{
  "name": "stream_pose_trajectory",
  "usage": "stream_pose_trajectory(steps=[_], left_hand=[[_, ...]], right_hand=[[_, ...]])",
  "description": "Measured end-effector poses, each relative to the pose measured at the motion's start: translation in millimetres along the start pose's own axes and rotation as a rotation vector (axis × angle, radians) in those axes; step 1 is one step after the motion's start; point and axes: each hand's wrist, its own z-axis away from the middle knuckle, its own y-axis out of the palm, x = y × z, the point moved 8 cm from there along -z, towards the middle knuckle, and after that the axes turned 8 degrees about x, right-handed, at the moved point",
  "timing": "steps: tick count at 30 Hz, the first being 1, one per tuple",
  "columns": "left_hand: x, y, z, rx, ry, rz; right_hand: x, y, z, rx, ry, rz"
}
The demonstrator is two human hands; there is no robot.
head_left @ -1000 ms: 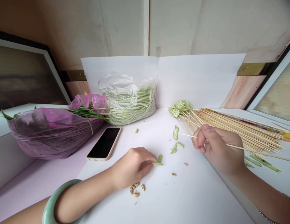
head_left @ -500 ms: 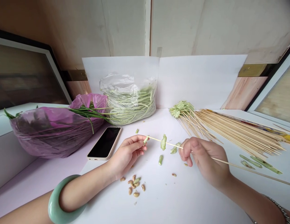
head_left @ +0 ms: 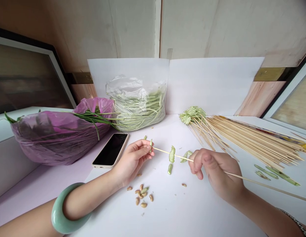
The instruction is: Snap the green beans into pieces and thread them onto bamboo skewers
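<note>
My right hand (head_left: 215, 172) is closed around a thin bamboo skewer (head_left: 253, 181) that points left across the white table (head_left: 192, 210). A folded green bean piece (head_left: 172, 154) is threaded on the skewer near its tip. My left hand (head_left: 134, 159) pinches a short green bean piece (head_left: 151, 143) right at the skewer's point. Another bean piece (head_left: 170, 169) lies on the table just below the skewer. A jade bangle (head_left: 59, 214) sits on my left wrist.
A black phone (head_left: 110, 149) lies left of my left hand. A purple bag of greens (head_left: 54, 135) and a clear bag of long beans (head_left: 138, 105) stand behind. Several bare skewers (head_left: 253, 140), finished bean skewers (head_left: 192, 115), loose seeds (head_left: 141, 194) and bean scraps (head_left: 276, 172) lie around.
My left hand picked a bean piece off the table and lifted it to the skewer tip. My right hand swung the skewer down and left from the pile.
</note>
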Motion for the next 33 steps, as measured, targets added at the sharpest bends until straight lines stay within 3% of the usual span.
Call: stream_pose_trajectory(steps=[22,33], left_hand=[[-5.9,-0.7,0.7,-0.011,0.051,-0.092],[2.9,15.9,6.1,0.089,-0.058,-0.062]], right_hand=[[0.0,5.5,-0.1,0.076,-0.021,0.052],[-11.1,26.3,-0.5,0.198,0.016,0.03]])
